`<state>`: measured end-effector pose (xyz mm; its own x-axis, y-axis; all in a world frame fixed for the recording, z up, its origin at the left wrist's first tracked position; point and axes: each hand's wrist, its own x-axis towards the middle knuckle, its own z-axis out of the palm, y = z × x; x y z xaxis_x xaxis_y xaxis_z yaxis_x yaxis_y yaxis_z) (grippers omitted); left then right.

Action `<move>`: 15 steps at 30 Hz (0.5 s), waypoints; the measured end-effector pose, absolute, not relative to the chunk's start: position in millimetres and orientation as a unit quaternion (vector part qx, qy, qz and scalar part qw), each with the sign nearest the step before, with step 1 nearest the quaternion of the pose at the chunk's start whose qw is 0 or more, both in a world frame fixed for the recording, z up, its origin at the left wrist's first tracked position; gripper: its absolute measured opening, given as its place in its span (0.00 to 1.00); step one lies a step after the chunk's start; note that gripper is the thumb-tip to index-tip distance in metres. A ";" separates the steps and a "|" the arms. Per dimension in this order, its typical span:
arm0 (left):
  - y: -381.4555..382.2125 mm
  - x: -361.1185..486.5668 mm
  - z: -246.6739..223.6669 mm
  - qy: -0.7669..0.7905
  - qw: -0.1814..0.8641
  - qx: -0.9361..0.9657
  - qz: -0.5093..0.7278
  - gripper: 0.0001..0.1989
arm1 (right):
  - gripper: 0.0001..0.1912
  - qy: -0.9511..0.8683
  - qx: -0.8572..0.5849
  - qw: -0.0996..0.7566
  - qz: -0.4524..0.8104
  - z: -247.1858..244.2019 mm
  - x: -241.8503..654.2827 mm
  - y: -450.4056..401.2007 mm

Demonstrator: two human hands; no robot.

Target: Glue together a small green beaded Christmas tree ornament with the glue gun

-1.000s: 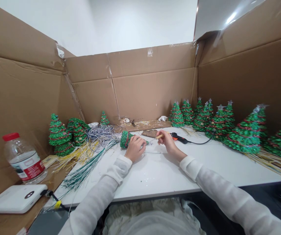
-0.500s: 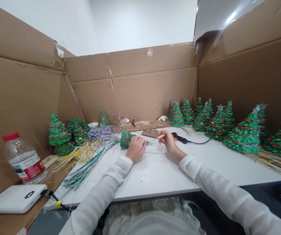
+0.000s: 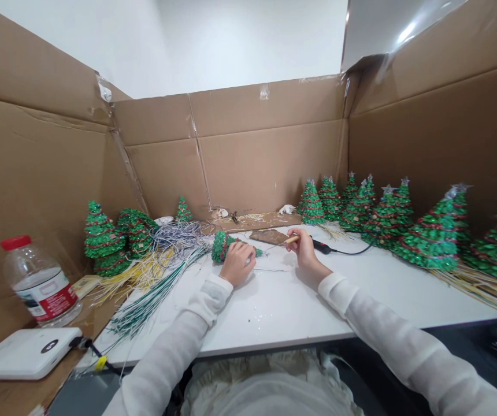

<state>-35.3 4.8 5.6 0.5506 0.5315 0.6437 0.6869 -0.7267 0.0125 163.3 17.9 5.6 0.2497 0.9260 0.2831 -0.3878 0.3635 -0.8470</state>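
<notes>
My left hand (image 3: 237, 263) grips a small green sequinned tree (image 3: 221, 247) lying on its side on the white table (image 3: 300, 312). My right hand (image 3: 304, 249) holds a wooden-handled tool (image 3: 292, 238) like a pen, apart from the tree, with its thin tip pointing left toward the tree's far end. A black cord (image 3: 352, 251) runs from the tool to the right. Just beyond the tool lies a flat brown piece of bark or wood (image 3: 268, 236). My left hand hides part of the small tree.
Bundles of green, yellow and silver wire (image 3: 144, 306) spread left of my hands. Several finished sequinned trees (image 3: 430, 240) stand along the right and back. A plastic bottle (image 3: 40, 287) and white power bank (image 3: 25, 353) sit at left. Cardboard walls (image 3: 248, 167) surround the table.
My right hand has moved slightly right with the tool, and now covers the orange part behind it. My left hand remains on the small tree.
</notes>
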 end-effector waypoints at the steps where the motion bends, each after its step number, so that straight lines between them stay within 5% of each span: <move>1: 4.6 -36.1 5.8 -0.350 0.118 -0.871 -0.323 0.07 | 0.07 -0.402 -0.329 0.719 0.461 6.1 163.8 18.0; 15: 4.3 -35.8 7.1 -0.328 0.130 -0.886 -0.302 0.06 | 0.07 -0.423 -0.318 0.672 0.518 8.8 154.5 10.6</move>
<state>-35.8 4.3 7.1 0.6031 0.5028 0.6193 0.6593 -0.7512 -0.0320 154.5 10.6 8.8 0.1059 0.9651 0.2395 -0.4265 0.2616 -0.8658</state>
